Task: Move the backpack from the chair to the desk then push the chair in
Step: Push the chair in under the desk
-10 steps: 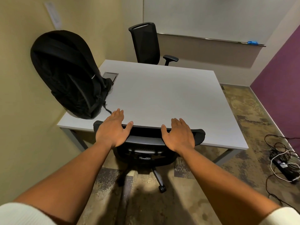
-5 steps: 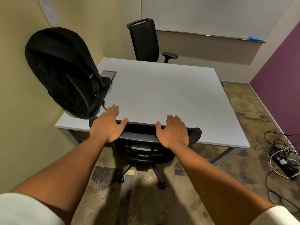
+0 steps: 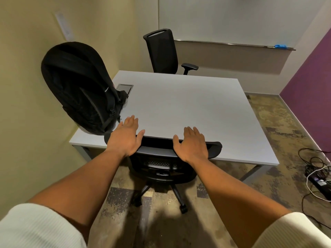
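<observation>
A black backpack (image 3: 80,86) stands on the near left corner of the white desk (image 3: 188,108), leaning against the yellow wall. The black office chair (image 3: 162,169) sits tucked under the desk's near edge, its backrest top just at the edge. My left hand (image 3: 125,137) and my right hand (image 3: 191,144) lie flat on top of the backrest, fingers spread and stretched forward over the desk edge. Neither hand grips anything. The chair's seat is hidden under the desk.
A second black chair (image 3: 163,51) stands at the desk's far side. A cable hatch (image 3: 125,86) is set in the desk beside the backpack. A power strip with tangled cables (image 3: 320,179) lies on the carpet at right. A purple wall (image 3: 313,90) bounds the right.
The chair's backrest and both hands have moved slightly forward toward the desk edge. The fingers now reach further over the desktop. The backpack has not moved.
</observation>
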`<move>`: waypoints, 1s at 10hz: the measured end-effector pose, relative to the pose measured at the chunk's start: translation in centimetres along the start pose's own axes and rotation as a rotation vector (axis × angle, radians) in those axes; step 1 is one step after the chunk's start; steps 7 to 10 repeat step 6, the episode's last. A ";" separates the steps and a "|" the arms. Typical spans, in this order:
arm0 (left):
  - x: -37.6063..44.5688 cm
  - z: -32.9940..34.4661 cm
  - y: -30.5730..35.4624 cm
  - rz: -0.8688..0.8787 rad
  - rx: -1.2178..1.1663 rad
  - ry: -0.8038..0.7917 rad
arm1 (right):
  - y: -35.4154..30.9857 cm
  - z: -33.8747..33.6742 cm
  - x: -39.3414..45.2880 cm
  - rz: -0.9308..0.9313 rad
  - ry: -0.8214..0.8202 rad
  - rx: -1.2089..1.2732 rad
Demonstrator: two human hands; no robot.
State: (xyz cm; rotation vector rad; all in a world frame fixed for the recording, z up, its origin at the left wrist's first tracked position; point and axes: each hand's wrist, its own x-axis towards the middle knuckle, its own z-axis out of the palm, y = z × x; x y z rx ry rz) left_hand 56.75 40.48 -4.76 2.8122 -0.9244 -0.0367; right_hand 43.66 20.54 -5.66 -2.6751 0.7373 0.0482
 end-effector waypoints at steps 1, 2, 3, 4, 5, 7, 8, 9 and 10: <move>0.0 -0.8 1.4 -0.025 -0.002 0.003 | -0.2 -0.4 -0.2 -0.039 0.022 0.040; 0.3 -2.1 3.6 -0.022 -0.036 0.036 | -0.7 -1.4 -0.2 -0.097 0.058 0.050; 0.9 -3.6 5.2 -0.006 -0.035 0.074 | -1.0 -2.8 0.1 -0.150 0.084 0.018; 1.0 -5.0 6.5 0.001 -0.019 0.105 | -0.8 -4.4 0.3 -0.214 0.115 -0.027; 1.2 -6.0 7.4 0.000 -0.014 0.127 | -0.7 -5.9 0.9 -0.257 0.152 -0.049; 1.4 -6.9 8.0 0.000 -0.025 0.153 | -0.9 -7.1 1.2 -0.276 0.178 -0.053; 1.4 -6.9 8.0 0.000 -0.025 0.153 | -0.9 -7.1 1.2 -0.276 0.178 -0.053; 1.4 -6.9 8.0 0.000 -0.025 0.153 | -0.9 -7.1 1.2 -0.276 0.178 -0.053; 1.4 -6.9 8.0 0.000 -0.025 0.153 | -0.9 -7.1 1.2 -0.276 0.178 -0.053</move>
